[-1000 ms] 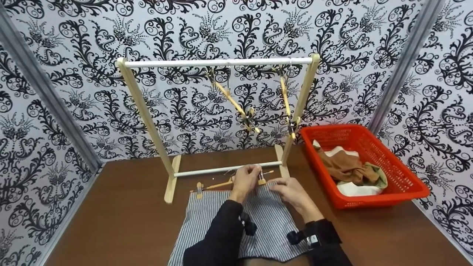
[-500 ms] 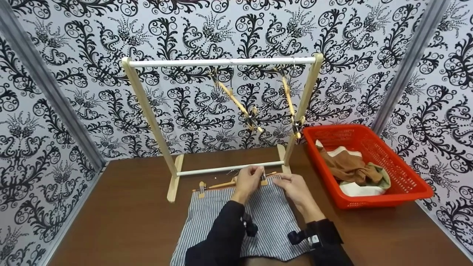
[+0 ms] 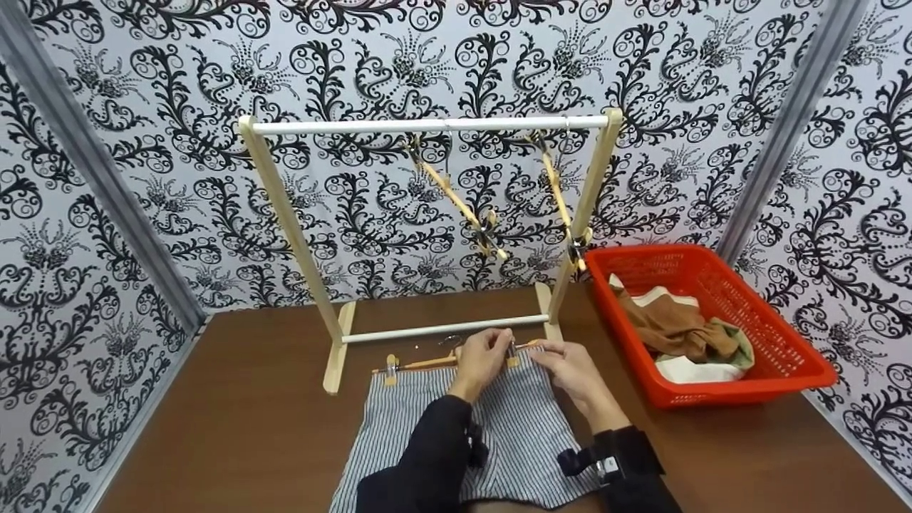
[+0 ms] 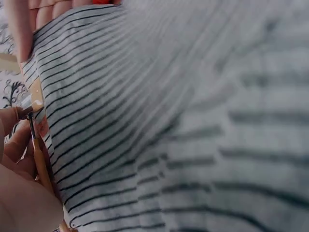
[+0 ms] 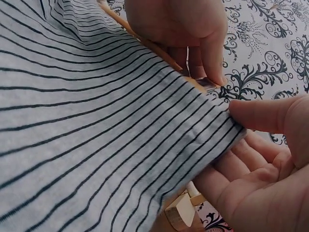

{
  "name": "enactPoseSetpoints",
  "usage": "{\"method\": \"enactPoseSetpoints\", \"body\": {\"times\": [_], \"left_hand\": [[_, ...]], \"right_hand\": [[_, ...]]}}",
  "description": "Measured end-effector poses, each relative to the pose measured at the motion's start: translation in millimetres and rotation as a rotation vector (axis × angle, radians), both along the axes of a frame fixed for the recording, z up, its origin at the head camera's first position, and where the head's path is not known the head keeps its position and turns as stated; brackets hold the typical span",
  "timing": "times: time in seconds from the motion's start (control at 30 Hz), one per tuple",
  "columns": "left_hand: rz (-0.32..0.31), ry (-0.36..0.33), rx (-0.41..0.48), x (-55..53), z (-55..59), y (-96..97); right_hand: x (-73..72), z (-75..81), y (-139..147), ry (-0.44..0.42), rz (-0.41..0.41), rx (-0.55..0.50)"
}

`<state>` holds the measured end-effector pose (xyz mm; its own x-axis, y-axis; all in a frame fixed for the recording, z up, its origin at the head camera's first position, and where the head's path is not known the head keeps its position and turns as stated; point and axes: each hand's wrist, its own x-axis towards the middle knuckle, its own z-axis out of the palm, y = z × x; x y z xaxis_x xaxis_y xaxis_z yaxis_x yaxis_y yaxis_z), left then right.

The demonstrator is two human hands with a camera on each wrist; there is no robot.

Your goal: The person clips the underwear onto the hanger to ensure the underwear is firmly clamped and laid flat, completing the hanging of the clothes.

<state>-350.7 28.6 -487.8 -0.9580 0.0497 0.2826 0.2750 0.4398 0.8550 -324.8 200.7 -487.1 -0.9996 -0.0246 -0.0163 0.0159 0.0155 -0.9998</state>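
Observation:
A grey-white garment with dark stripes point(image 3: 520, 434) lies on the brown table below a wooden clip hanger point(image 3: 427, 363). The hanger's left clip point(image 3: 390, 372) sits over the garment's top edge. My left hand point(image 3: 482, 363) pinches the right clip point(image 5: 206, 85) between thumb and fingers, right at the same edge. My right hand point(image 3: 576, 376) holds the top right corner of the garment, its thumb on top and its fingers underneath in the right wrist view. In the left wrist view, striped cloth fills most of the picture and the hanger bar point(image 4: 41, 164) runs beside my left fingers.
Behind the hands stands a wooden rack with a white top rail point(image 3: 356, 127) and a lower white bar point(image 3: 427, 330). Two clip hangers point(image 3: 456, 203) hang from the rail. To the right is a red basket point(image 3: 776, 320) containing crumpled brown and white cloth point(image 3: 670, 324).
My right hand has brought the garment's corner slightly up along the hanger, closer to the right clip. The left hand stays at that clip. The head view has shifted a little.

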Motion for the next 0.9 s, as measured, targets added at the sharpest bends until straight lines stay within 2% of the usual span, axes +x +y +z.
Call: {"method": "enactPoseSetpoints", "body": {"times": [0.27, 0.47, 0.6, 0.7, 0.8, 0.9], "left_hand": [[-0.076, 0.039, -0.014, -0.2, -8.3, -6.1], [-0.098, 0.115, -0.03, -1.5, -10.3, -14.1], [-0.008, 0.164, -0.167, -2.4, -5.1, -24.5], [0.072, 0.163, -0.302, -2.0, -0.4, -35.0], [0.109, 0.144, -0.419, -0.6, 3.4, -45.5], [0.125, 0.087, -0.504, 0.9, 6.4, -53.8]], "right_hand": [[-1.4, -4.7, 1.4, -0.003, 0.007, 0.047], [-1.3, -5.6, 3.9, -0.023, 0.025, 0.085], [0.3, -4.7, 6.9, -0.023, 0.015, 0.096], [1.3, -3.6, 8.9, -0.021, 0.012, 0.099], [2.5, -1.2, 9.2, 0.006, -0.001, 0.125], [3.8, 2.4, 7.6, 0.108, -0.028, 0.232]]}}
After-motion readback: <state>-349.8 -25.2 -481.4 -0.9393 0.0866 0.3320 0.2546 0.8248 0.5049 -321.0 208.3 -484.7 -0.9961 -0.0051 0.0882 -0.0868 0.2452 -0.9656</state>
